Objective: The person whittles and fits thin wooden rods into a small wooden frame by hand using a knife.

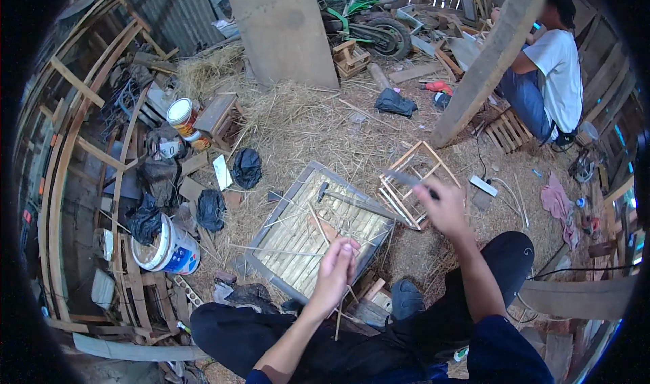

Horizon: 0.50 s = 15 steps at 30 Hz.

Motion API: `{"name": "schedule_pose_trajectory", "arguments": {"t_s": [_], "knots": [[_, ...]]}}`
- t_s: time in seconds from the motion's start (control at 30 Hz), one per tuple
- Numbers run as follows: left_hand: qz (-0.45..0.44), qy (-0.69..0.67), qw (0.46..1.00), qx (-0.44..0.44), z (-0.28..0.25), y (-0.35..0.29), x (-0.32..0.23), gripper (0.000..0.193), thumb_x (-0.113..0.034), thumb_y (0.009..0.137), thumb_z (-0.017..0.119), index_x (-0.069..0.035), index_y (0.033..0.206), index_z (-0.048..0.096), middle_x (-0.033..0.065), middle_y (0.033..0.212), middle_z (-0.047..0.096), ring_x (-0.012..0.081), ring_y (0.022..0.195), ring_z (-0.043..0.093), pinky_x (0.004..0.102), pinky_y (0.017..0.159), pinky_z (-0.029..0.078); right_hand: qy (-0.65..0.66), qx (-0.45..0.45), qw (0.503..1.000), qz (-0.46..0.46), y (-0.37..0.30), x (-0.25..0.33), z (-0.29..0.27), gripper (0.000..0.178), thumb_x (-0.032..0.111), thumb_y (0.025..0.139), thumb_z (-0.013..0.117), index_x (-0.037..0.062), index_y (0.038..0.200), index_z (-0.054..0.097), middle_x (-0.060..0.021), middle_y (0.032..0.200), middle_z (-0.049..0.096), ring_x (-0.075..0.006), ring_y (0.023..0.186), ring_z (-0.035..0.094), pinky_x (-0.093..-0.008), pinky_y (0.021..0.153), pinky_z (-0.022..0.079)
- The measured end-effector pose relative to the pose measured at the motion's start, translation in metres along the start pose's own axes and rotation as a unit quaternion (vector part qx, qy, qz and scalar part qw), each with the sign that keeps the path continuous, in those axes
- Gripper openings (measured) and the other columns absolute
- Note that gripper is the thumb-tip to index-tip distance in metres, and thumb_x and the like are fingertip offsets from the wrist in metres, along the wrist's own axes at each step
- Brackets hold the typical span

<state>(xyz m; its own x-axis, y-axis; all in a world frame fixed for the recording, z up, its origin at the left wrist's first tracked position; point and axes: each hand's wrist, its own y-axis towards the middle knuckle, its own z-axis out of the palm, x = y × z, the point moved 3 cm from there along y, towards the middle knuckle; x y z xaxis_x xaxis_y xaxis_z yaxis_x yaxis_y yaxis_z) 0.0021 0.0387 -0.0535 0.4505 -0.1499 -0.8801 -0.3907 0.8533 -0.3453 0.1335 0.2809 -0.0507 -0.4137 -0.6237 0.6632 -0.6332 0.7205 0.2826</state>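
Observation:
My left hand [336,267] is closed around a thin strip [277,250], which looks like split bamboo or cane. One length sticks out to the left, and thin ends hang below the fist. In my raised right hand [443,208] is a knife [404,178] with a grey blade and dark handle, its blade pointing left and somewhat blurred. Beneath my hands lies a square slatted panel [281,238] with a grey border. A hammer [323,192] rests on it, along with loose thin strips. Just beyond my right hand stands a small light-wood frame [440,159].
A white bucket [166,248] with a black bag and a paint can [181,116] stand left. Straw covers the floor. A slanted post [487,66], power strip [483,185] and seated person [552,66] are right. A motorbike [365,25] and tall board [281,32] stand behind.

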Motion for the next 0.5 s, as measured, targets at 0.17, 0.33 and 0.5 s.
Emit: {"name": "schedule_pose_trajectory", "arguments": {"t_s": [0.17, 0.33, 0.5], "knots": [[-0.015, -0.033, 0.999, 0.008, 0.003, 0.016, 0.003, 0.022, -0.03, 0.107, 0.044, -0.01, 0.109, 0.05, -0.0058, 0.072, 0.035, 0.0046, 0.057, 0.031, 0.0207, 0.05, 0.03, 0.047, 0.023, 0.994, -0.095, -0.012, 0.037, 0.024, 0.035, 0.045, 0.088, 0.071, 0.0108, 0.082, 0.068, -0.008, 0.06, 0.062, -0.0203, 0.049, 0.061, -0.0335, 0.048, 0.047], [-0.013, 0.002, 1.0, -0.006, 0.014, 0.017, 0.001, 0.014, -0.017, 0.106, 0.049, -0.008, 0.117, 0.052, -0.0036, 0.075, 0.046, 0.0023, 0.058, 0.039, 0.0193, 0.051, 0.033, 0.02, 0.103, 0.962, -0.254, -0.035, 0.08, 0.04, 0.037, 0.047, 0.087, 0.071, 0.0115, 0.079, 0.066, -0.0075, 0.058, 0.06, -0.0239, 0.051, 0.063, -0.0366, 0.046, 0.046], [0.04, 0.095, 0.994, -0.023, 0.009, 0.019, 0.003, 0.016, -0.019, 0.106, 0.049, -0.006, 0.11, 0.058, -0.0035, 0.072, 0.046, 0.0027, 0.06, 0.039, 0.0219, 0.052, 0.032, 0.072, 0.113, 0.965, -0.225, -0.023, 0.076, 0.038, 0.032, 0.041, 0.086, 0.073, 0.0094, 0.082, 0.068, -0.0081, 0.061, 0.062, -0.0245, 0.051, 0.062, -0.036, 0.046, 0.046]]}}
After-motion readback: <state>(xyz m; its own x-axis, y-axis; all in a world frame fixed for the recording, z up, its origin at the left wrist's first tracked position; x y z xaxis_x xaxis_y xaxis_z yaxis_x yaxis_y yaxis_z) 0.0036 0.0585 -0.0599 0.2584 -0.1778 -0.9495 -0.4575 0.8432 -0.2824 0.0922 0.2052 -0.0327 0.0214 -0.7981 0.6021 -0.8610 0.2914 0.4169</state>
